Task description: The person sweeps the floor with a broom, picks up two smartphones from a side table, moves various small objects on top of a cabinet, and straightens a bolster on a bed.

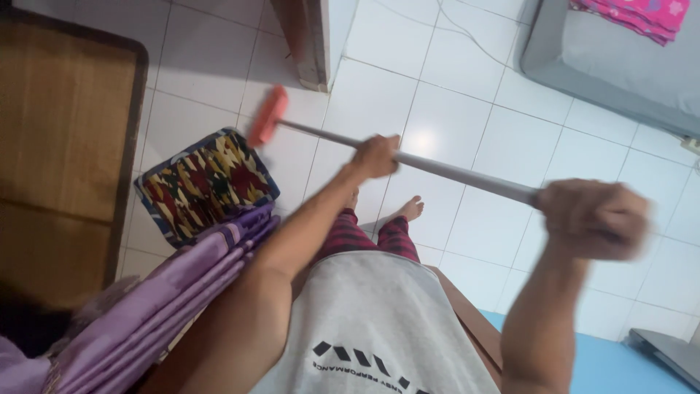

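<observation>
We hold a long grey mop handle (452,170) in both hands. Our left hand (375,156) is wrapped around the shaft partway along it, fingers closed on the pole. Our right hand (594,219) is clenched on the near end, though it is blurred, so we cannot make out the fingers one by one. Beyond the left hand, at the far end of the pole, the orange mop head (267,117) hangs at or just above the white tiled floor (467,80), right at the edge of a patterned mat (208,182) in red, yellow and dark blue.

The risks, as we judge them, start at that head. It sits so close to the mat that a push could catch the mat's edge, bunching or dragging it instead of gliding on tile. Just past the head stands the foot of a door frame (310,51); a hard stroke could knock into it. Below our left forearm a purple folded cloth (168,292) drapes near the mat, and a low swing could snag it. Our bare foot (412,208) rests on the tile under the pole, between the hands, so wet tile could make us slip. A thin white cable (467,29) lies on the floor far beyond the left hand and could be pulled along if the head reaches it.
</observation>
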